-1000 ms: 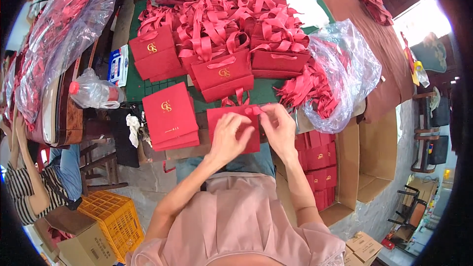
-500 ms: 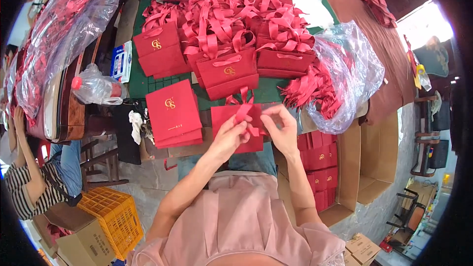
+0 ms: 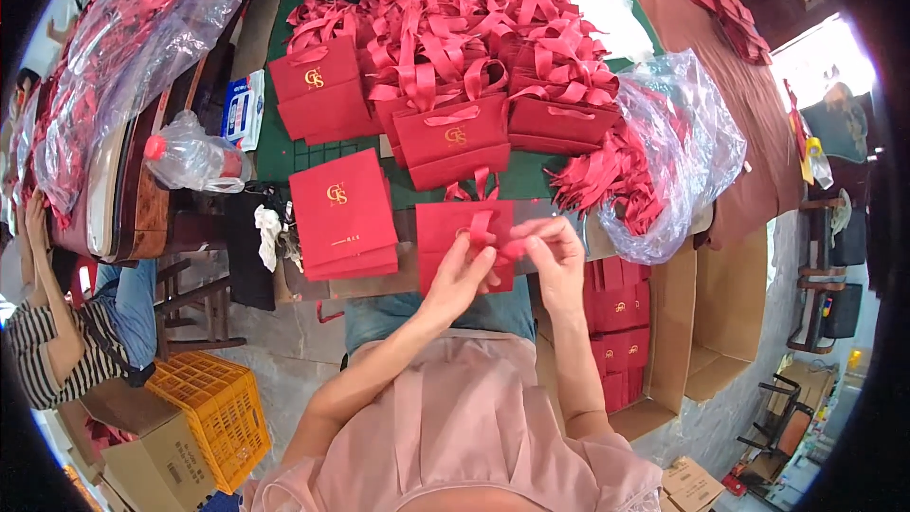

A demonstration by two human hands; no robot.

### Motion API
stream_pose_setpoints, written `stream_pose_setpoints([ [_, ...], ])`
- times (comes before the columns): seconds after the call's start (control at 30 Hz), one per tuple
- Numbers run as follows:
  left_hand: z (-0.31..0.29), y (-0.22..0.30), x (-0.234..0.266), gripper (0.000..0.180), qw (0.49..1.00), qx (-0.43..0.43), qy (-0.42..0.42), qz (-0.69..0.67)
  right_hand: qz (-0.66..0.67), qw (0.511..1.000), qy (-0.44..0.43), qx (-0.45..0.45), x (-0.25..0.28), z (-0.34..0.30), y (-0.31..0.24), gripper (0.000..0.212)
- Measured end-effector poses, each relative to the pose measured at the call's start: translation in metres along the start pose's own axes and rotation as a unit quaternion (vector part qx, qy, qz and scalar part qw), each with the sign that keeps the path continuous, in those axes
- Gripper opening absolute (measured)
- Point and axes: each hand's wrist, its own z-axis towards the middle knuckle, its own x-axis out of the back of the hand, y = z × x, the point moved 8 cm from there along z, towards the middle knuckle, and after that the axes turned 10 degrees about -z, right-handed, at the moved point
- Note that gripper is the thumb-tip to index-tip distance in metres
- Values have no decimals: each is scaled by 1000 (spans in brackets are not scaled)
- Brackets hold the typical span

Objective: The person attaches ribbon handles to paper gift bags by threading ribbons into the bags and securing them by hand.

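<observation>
A small red paper gift bag [image 3: 435, 228] lies flat at the table's near edge, with a ribbon loop at its top. Over it, my left hand [image 3: 455, 283] is closed, thumb against fingers, on a pinkish-red ribbon [image 3: 481, 227]. My right hand [image 3: 557, 261] is closed on the same ribbon's end, just right of the bag, its fingertips pinched together. To the left lies a stack of flat red bags [image 3: 341, 204] with gold lettering. Behind the worked bag stand several finished-looking red bags [image 3: 455, 137] with ribbons heaped over their tops.
Loose red ribbons [image 3: 616, 171] spill from a clear plastic bag [image 3: 697, 152] on the right. A plastic bottle [image 3: 194, 154] and a blue-white packet [image 3: 243, 112] sit left. Below the table's right edge, a cardboard box [image 3: 668, 322] holds red bags. Someone in a striped shirt [image 3: 47, 356] works at far left.
My right hand has moved slightly toward the right and down, drawing the ribbon end past the bag's right edge. My left hand stays over the bag. The whole view has shifted a little.
</observation>
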Motion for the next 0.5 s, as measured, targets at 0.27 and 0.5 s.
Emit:
stream_pose_setpoints([
  [0.27,-8,83,29,41,816,-264,109,502,-182,974,-52,-128,1,8,-16,10],
  [0.5,22,62,40,38,801,-170,99,565,-496,859,-64,112,-64,12,16,13],
])
